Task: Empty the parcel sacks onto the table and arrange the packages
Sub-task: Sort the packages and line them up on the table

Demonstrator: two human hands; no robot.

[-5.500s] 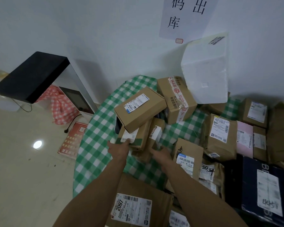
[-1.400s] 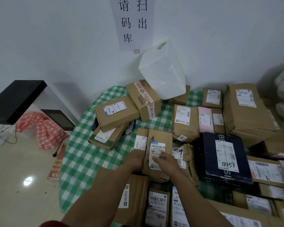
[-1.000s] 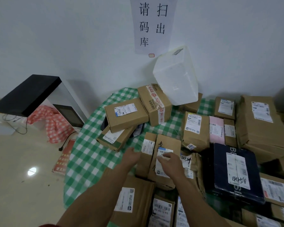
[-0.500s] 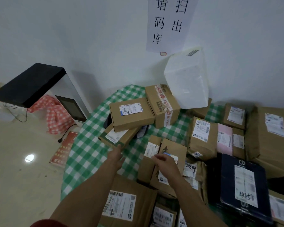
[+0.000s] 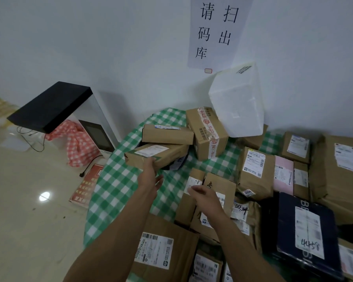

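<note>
Many labelled brown parcels lie on a table with a green checked cloth (image 5: 114,180). At its far left, a flat box (image 5: 167,134) rests on a second flat box (image 5: 157,154). My left hand (image 5: 150,176) reaches to the near edge of that lower box, touching its corner with fingers spread. My right hand (image 5: 204,195) hovers, loosely curled and holding nothing, over two upright brown parcels (image 5: 222,186) in the middle. A taped carton (image 5: 206,133) and a white foam box (image 5: 236,102), leaning on the wall, stand behind. No sack is in view.
A dark blue box (image 5: 306,226), a pink parcel (image 5: 283,171) and large cartons (image 5: 338,167) fill the right side. A big brown parcel (image 5: 165,247) lies in front. A black-topped white cabinet (image 5: 49,104), red checked cloth (image 5: 77,143) and a floor sign (image 5: 90,184) are at the left.
My left hand has left the upright parcels and reached forward-left to the lower flat box. My right hand has lifted off the upright parcel's label.
</note>
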